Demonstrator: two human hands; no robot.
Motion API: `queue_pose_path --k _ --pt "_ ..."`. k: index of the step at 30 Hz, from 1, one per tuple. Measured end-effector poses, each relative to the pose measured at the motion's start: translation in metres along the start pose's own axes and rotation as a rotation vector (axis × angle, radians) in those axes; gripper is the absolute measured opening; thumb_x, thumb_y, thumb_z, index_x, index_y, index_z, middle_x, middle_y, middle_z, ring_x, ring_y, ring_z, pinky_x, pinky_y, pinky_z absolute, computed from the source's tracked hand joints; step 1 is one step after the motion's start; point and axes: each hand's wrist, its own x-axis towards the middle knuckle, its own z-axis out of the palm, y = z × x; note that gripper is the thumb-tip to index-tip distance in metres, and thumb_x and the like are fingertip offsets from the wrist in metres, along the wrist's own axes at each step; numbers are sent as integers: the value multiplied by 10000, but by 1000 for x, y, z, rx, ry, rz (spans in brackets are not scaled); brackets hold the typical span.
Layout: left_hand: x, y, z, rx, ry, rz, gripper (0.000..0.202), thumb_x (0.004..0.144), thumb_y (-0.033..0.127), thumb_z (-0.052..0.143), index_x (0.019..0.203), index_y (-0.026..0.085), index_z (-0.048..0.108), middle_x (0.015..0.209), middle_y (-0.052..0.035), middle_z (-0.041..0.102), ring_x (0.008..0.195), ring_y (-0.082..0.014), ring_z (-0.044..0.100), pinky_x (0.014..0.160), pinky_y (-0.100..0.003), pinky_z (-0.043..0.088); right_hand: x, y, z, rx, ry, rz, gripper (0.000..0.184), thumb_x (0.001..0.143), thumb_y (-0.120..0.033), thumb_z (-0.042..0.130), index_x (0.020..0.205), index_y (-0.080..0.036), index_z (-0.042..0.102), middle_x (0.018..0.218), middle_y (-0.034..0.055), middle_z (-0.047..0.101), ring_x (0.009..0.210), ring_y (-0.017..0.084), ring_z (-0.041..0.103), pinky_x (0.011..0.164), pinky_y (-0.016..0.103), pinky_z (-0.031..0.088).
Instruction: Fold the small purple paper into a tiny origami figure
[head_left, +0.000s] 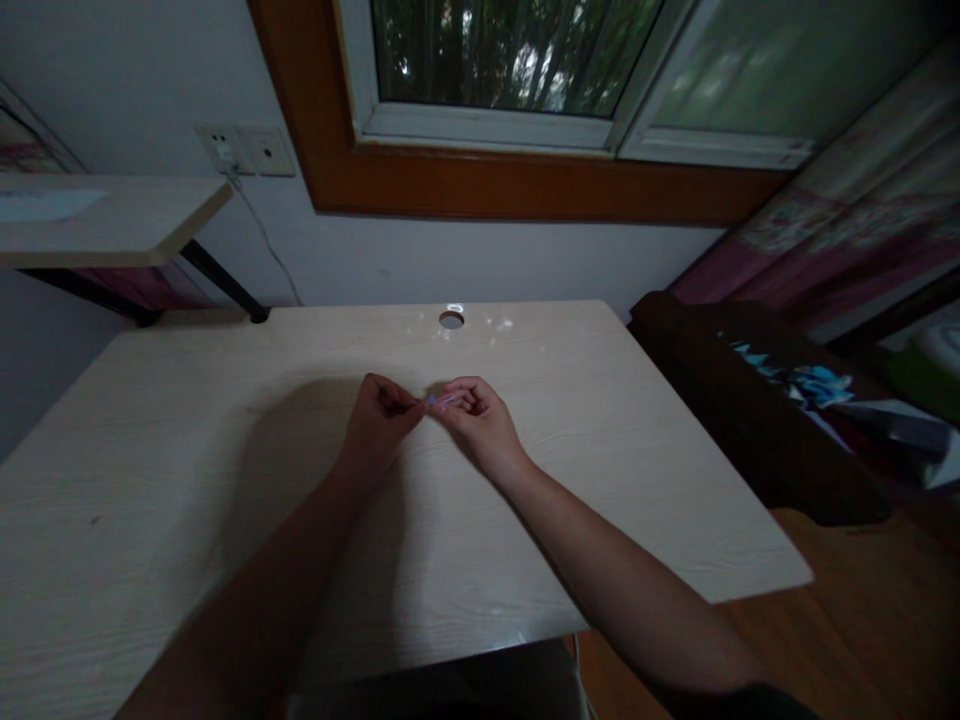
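Note:
Close together over the middle of the pale wooden desk (600, 500), my two hands meet at the fingertips. Between them is a small, light purple-pink piece (442, 399), thin and perhaps folded; its kind is too small to make out. The thumb and index finger of my left hand (380, 418) are pinched at the left end of the piece. My right hand (480, 418) is closed on the piece, with the thumb in front and the other fingers curled behind. The fingers partly cover it.
A round cable hole (451, 320) lies near the desk's back edge. At the left stands a raised shelf (112, 215) on black legs. A white cord (262, 235) hangs from a wall socket (244, 150). To the right, a dark wooden piece of furniture (750, 430) holds bluish crumpled items (819, 384).

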Motion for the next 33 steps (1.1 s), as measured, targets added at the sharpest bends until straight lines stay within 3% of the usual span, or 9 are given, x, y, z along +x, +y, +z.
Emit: queue_pose_path --k 20,33 --pt "1 0 -4 -84 -63 -17 495 608 195 857 786 218 395 682 69 575 602 -90 566 618 -238 488 0 -5 -1 38 -10 28 358 647 -282 866 891 -240 608 743 -39 694 671 118 646 717 292 525" --pt "2 1 -4 -16 -15 -24 502 598 230 869 775 217 400 687 55 601 610 -98 583 624 -241 488 -1 -7 -2 30 62 -24 358 699 -296 836 971 -268 604 766 -38 698 728 146 669 772 324 546"
